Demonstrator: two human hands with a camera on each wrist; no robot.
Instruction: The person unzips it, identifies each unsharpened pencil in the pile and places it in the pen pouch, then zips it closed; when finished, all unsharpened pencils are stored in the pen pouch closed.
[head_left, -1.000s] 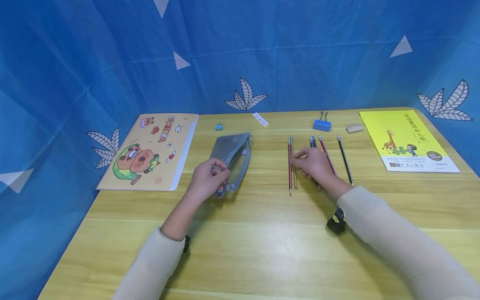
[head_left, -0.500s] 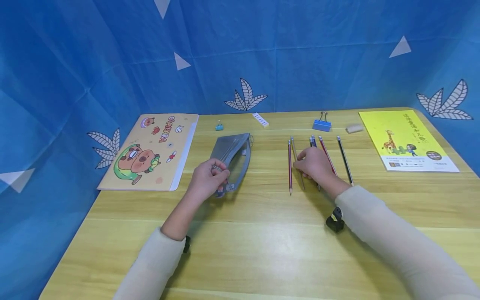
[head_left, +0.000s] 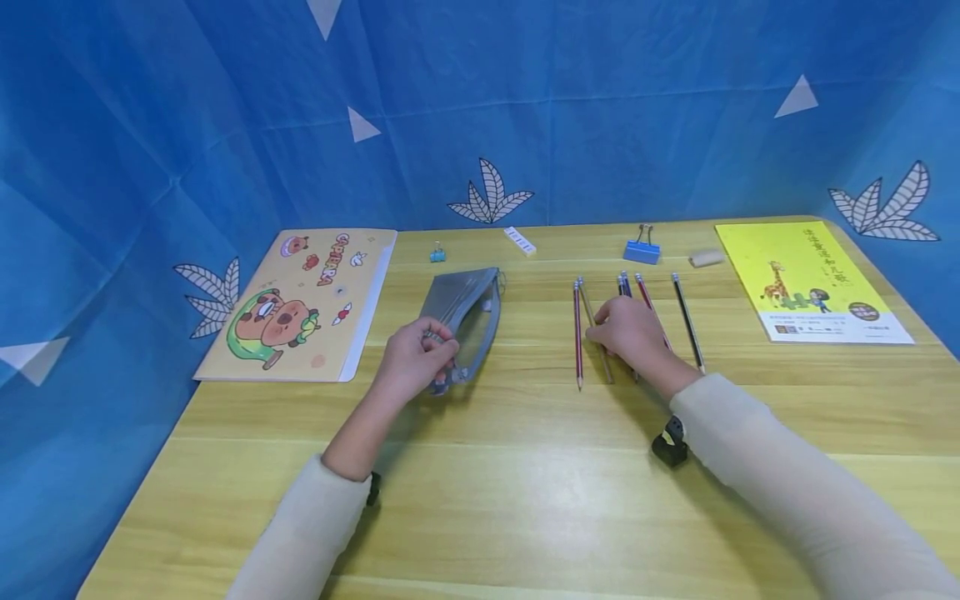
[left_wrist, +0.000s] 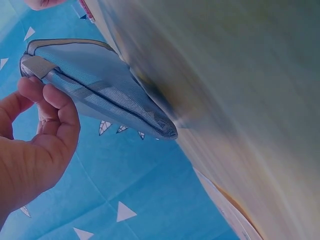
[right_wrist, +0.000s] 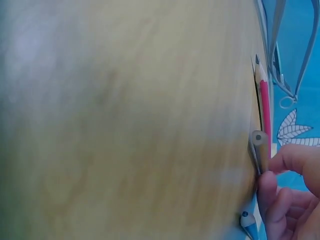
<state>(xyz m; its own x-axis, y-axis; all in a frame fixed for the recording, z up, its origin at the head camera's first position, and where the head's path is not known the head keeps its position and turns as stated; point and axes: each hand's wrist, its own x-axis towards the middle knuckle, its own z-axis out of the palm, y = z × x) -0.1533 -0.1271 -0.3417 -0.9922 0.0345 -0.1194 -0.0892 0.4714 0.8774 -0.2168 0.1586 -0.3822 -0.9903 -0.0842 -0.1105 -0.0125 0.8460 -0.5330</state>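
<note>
My left hand [head_left: 416,358] pinches the near edge of a grey zip pencil case [head_left: 453,292], whose mouth gapes to the right. In the left wrist view thumb and fingertips meet at a fabric tab on the mesh case [left_wrist: 95,75]. My right hand [head_left: 633,333] pinches a tan pencil [head_left: 606,367], now lying aslant; the right wrist view has this pencil [right_wrist: 260,145] between thumb and forefinger. Left of it lies a dark red striped pencil [head_left: 578,342]. Dark blue pencils [head_left: 624,285], partly hidden, lie behind the right hand. To the right are a red pencil [head_left: 651,304] and a black one [head_left: 688,321].
A capybara folder [head_left: 300,308] lies at left, a yellow booklet [head_left: 813,279] at right. Along the back are a small teal binder clip [head_left: 438,253], a white block [head_left: 521,240], a blue binder clip [head_left: 642,252] and a tan roll-shaped object [head_left: 707,257]. Blue cloth [head_left: 637,125] hangs behind.
The tan pencil has swung from nearly parallel with the dark red one to a slant, its tip shifting right toward me. My left hand and the pencil case stay put.
</note>
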